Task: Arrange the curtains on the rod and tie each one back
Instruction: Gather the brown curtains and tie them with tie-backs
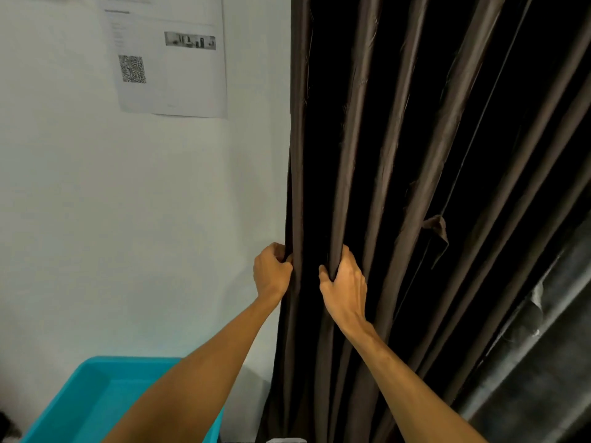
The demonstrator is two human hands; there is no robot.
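Note:
A dark brown curtain (393, 155) hangs in long vertical folds over the right half of the view. My left hand (271, 273) grips its left edge, fingers curled round the hem beside the wall. My right hand (343, 282) grips the neighbouring fold, thumb on one side and fingers wrapped round the other. A short strip of the same fabric (436, 228), perhaps a tie-back, dangles from a fold to the right of my hands. The rod is out of view above.
A white wall (128, 219) fills the left side, with a printed sheet (169, 55) carrying a QR code stuck on it. A turquoise plastic bin (96, 398) stands at the bottom left. A grey sheer curtain (537, 362) hangs at the lower right.

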